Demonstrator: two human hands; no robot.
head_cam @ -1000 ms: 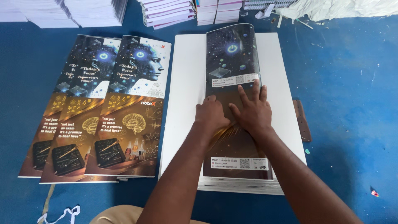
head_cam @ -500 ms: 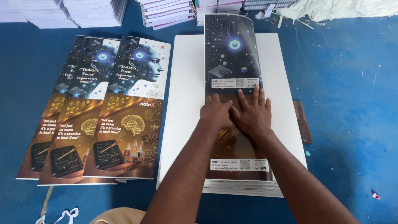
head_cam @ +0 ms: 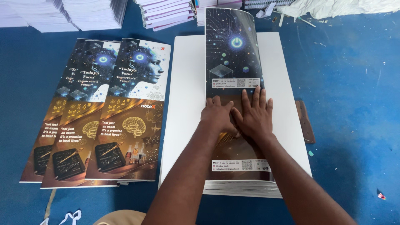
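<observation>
Hands slid up cover (head_cam: 233,62); left hand (head_cam: 217,118), right hand (head_cam: 255,118) pressed flat, released. White labels mid and bottom; far end curled.

Single view only: a head-worn camera, looking steeply down and forward over the person's own forearms, at close working range. The left hand (head_cam: 217,118) and right hand (head_cam: 255,118) sit near frame centre. The blue surface (head_cam: 354,96) fills the frame beyond and to both sides of them. No second view shares the scene.
</observation>
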